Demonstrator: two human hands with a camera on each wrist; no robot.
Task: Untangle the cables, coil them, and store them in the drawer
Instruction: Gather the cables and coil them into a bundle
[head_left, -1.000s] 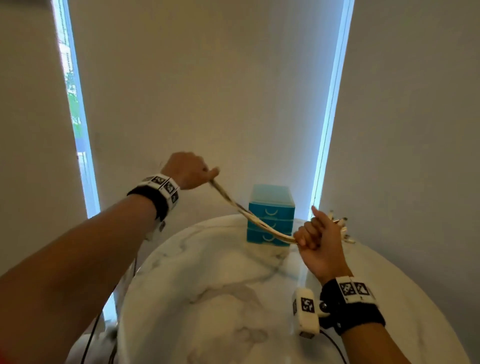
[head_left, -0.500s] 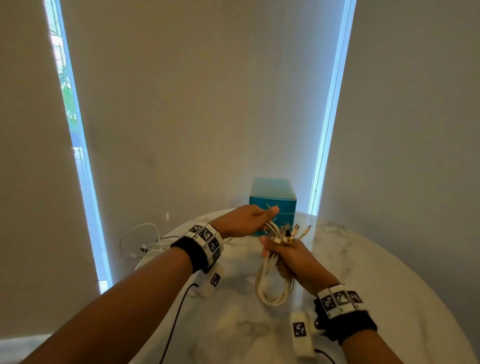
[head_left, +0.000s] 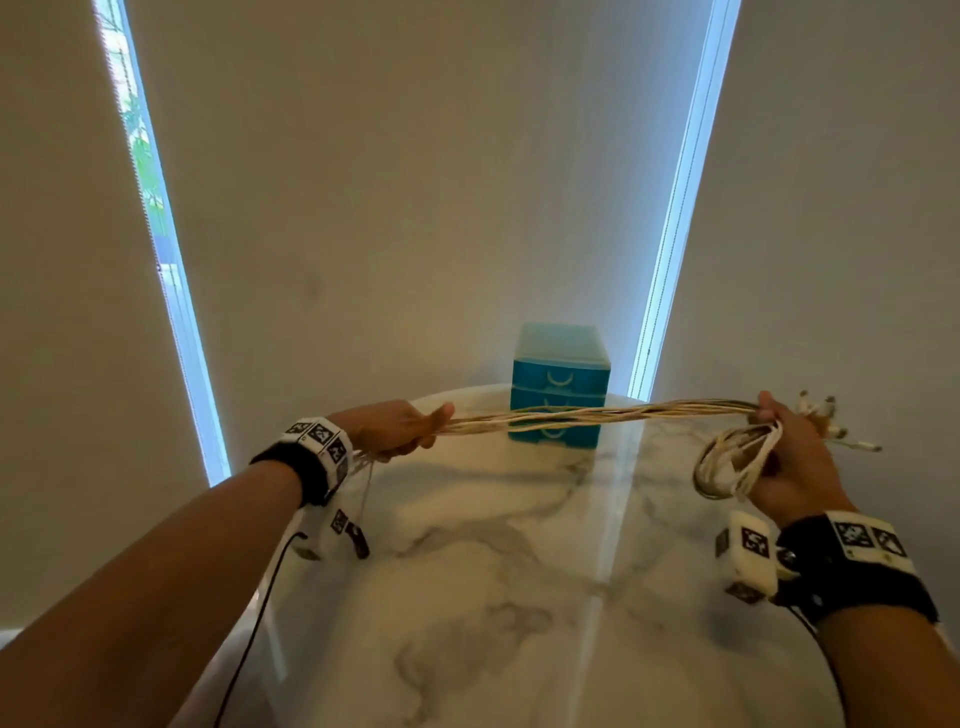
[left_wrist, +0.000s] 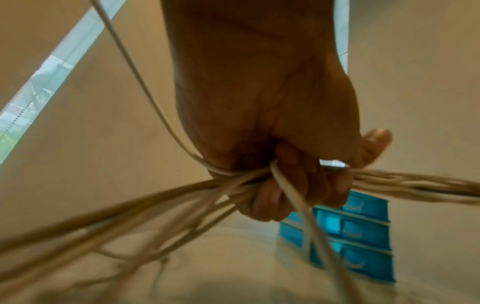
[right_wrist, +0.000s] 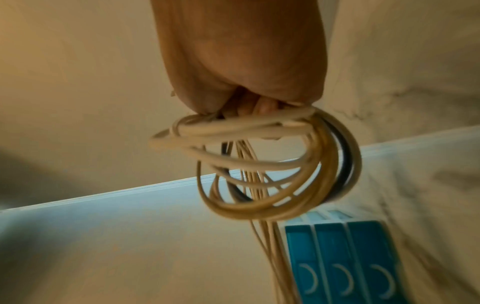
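A bundle of several white cables (head_left: 597, 414) stretches taut between my two hands above the marble table (head_left: 519, 597). My left hand (head_left: 395, 428) grips the bundle in a fist (left_wrist: 285, 185), and loose strands trail off below the wrist. My right hand (head_left: 784, 447) holds a small coil of the same cables (head_left: 732, 465) (right_wrist: 272, 164), with the plug ends (head_left: 831, 421) sticking out to the right. The blue three-drawer box (head_left: 558, 384) stands at the far edge of the table behind the cables, all three drawers closed (right_wrist: 345, 265).
Pale blinds hang close behind the table, with bright window strips (head_left: 156, 234) at left and right. A black wire (head_left: 260, 613) hangs from my left wrist camera over the table's left edge.
Half a second ago my hands were close together at the coil in front of the box. Now they have pulled wide apart, drawing the cable bundle taut.
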